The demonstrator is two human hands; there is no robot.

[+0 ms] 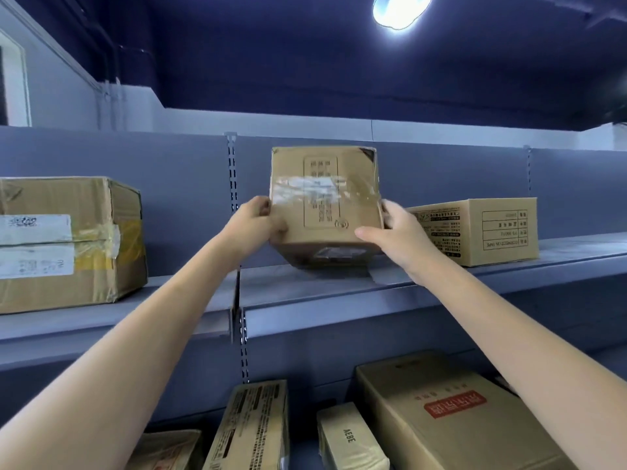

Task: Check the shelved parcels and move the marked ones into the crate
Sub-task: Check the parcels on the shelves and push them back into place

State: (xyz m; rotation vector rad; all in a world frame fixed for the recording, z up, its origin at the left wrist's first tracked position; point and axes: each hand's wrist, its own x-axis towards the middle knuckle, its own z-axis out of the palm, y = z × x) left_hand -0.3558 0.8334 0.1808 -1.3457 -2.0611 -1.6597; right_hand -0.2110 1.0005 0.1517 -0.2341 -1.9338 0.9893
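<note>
Big taped box (pixel 64 242) sits on the shelf (pixel 305 293) well left of the left hand (pixel 252 220); a printed carton (pixel 481 230) sits just right of the right hand (pixel 395 228), close behind its fingers. Below both arms, on the lower level, four more boxes, incl. one w/ a red label (pixel 454 407). Held parcel (pixel 324 201) is tipped up between the hands, its printed, taped face toward the camera, text running vertically; it's near-square, so no clear long axis. Bottom edge is at or just above the shelf, can't tell which. Both arms reach up and fwd, each hand clamped on one side of the parcel, thumbs on the front face.
</note>
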